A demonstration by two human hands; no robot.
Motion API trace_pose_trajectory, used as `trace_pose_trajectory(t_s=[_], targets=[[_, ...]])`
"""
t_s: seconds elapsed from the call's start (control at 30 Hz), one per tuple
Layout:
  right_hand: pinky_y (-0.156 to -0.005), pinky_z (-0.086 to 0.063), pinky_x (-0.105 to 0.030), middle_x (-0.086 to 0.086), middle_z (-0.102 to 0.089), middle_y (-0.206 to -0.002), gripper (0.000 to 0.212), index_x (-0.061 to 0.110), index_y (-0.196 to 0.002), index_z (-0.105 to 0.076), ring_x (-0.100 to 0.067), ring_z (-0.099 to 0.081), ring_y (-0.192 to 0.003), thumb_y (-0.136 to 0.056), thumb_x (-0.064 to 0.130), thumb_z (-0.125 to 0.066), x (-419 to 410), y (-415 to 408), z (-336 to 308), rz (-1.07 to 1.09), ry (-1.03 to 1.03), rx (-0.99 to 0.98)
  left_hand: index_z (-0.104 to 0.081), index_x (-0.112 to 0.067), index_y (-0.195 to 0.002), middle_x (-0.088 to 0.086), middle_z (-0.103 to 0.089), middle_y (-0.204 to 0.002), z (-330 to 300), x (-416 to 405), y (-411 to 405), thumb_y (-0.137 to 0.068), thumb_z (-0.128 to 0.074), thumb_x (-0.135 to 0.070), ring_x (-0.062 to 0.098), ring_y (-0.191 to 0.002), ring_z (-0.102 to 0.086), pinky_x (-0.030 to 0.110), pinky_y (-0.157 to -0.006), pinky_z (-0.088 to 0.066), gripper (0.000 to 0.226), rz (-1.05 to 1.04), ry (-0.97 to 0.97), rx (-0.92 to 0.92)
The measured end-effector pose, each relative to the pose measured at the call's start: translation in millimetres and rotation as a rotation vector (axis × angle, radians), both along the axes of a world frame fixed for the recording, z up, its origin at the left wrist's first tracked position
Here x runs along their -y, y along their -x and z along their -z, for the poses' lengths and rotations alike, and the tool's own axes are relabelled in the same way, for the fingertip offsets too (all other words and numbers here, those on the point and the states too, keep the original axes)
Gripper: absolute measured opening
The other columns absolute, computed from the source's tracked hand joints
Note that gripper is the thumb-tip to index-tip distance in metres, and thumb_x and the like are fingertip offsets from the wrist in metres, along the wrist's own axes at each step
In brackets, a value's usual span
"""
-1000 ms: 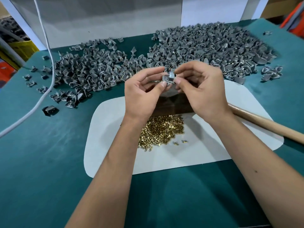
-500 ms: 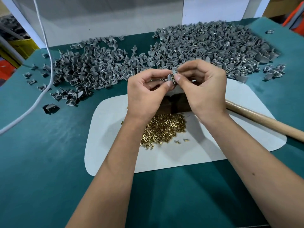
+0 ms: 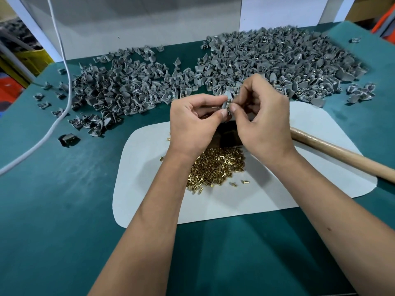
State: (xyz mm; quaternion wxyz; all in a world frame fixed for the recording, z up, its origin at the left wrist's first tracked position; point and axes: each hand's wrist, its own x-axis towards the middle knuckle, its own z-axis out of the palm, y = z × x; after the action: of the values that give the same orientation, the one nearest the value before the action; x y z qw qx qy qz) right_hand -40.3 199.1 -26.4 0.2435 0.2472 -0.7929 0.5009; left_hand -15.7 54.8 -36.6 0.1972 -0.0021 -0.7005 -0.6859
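Note:
A small grey plastic part [image 3: 227, 101] is held up between both hands above the white mat [image 3: 245, 201]. My left hand [image 3: 192, 122] pinches it from the left with thumb and forefinger. My right hand [image 3: 260, 116] pinches it from the right, fingers curled over its top. A pile of small brass inserts [image 3: 215, 167] lies on the mat just below my wrists. Whether an insert sits between my fingers is hidden.
Two big heaps of grey plastic parts cover the green table, one at the back left [image 3: 119, 90] and one at the back right [image 3: 277, 60]. A wooden handle [image 3: 342, 154] lies across the mat's right side. A white cable [image 3: 59, 107] hangs at the left. A dark block [image 3: 228, 135] sits under my hands.
Both hands stayed together on the grey part, and the part has turned a little between the fingers. The view shifted slightly.

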Motion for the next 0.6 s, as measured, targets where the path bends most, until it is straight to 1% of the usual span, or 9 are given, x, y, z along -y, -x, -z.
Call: trace_pose_trajectory(t_s=[0.13,0.23,0.37,0.43,0.5,0.53,0.6], targets=[[-0.057,-0.045,-0.033,0.001,-0.055,-0.071,0.018,0.007,-0.079,-0.052,-0.016,-0.052,-0.065,-0.078,-0.005,-0.065,4.2,-2.6,0.9,0.042,-0.05,-0.078,-0.079,-0.014,-0.09,0.011,-0.079,-0.094,0.0,-0.9,0.3,-0.076,-0.079,0.013,0.025,-0.089,-0.078,0.042,-0.087,-0.062,0.03,-0.017,-0.009,0.01],[-0.057,-0.041,-0.026,0.001,-0.055,-0.071,0.019,0.007,-0.076,-0.052,-0.015,-0.05,-0.066,-0.074,-0.01,-0.061,6.2,-4.2,0.6,0.054,-0.079,-0.098,-0.078,-0.017,-0.088,0.009,-0.079,-0.094,0.4,-1.6,0.6,-0.076,-0.077,0.015,0.021,-0.09,-0.078,0.037,-0.086,-0.062,0.034,-0.031,0.006,0.006],[-0.062,-0.046,-0.03,-0.001,-0.059,-0.075,0.017,0.006,-0.078,-0.055,-0.017,-0.055,-0.07,-0.073,-0.01,-0.058,6.8,-3.9,-2.2,0.055,-0.119,-0.108,-0.077,-0.017,-0.086,0.01,-0.079,-0.096,0.2,-3.3,0.9,-0.077,-0.076,0.016,0.021,-0.091,-0.077,0.041,-0.088,-0.062,0.034,-0.041,0.027,0.019],[-0.064,-0.05,-0.032,0.001,-0.061,-0.076,0.016,0.008,-0.081,-0.058,-0.016,-0.059,-0.071,-0.075,-0.007,-0.061,4.0,-2.7,-2.9,0.039,-0.113,-0.089,-0.078,-0.015,-0.088,0.011,-0.079,-0.096,0.5,-3.2,0.8,-0.078,-0.076,0.014,0.024,-0.091,-0.077,0.045,-0.09,-0.062,0.031,-0.038,0.028,0.021],[-0.069,-0.057,-0.035,0.003,-0.066,-0.08,0.013,0.01,-0.087,-0.063,-0.013,-0.066,-0.075,-0.081,-0.001,-0.066,-1.9,-1.3,-3.2,-0.013,-0.073,-0.041,-0.078,-0.009,-0.093,0.014,-0.079,-0.095,0.5,-1.3,0.0,-0.079,-0.077,0.012,0.029,-0.089,-0.077,0.049,-0.089,-0.062,0.025,-0.013,0.006,0.018],[-0.073,-0.059,-0.036,0.003,-0.068,-0.084,0.013,0.01,-0.092,-0.065,-0.013,-0.069,-0.078,-0.083,0.001,-0.067,-4.9,-0.2,-3.0,-0.051,-0.047,-0.014,-0.078,-0.006,-0.096,0.015,-0.079,-0.093,-0.2,0.2,-0.6,-0.079,-0.078,0.011,0.03,-0.087,-0.077,0.049,-0.089,-0.062,0.024,0.003,-0.007,0.021],[-0.079,-0.061,-0.037,0.001,-0.071,-0.09,0.014,0.009,-0.098,-0.069,-0.013,-0.072,-0.085,-0.085,0.003,-0.07,-10.5,2.3,-2.8,-0.101,-0.031,0.018,-0.078,-0.005,-0.101,0.014,-0.079,-0.092,-1.8,3.2,-1.3,-0.08,-0.077,0.011,0.03,-0.084,-0.078,0.046,-0.086,-0.062,0.026,0.035,-0.032,0.032]])
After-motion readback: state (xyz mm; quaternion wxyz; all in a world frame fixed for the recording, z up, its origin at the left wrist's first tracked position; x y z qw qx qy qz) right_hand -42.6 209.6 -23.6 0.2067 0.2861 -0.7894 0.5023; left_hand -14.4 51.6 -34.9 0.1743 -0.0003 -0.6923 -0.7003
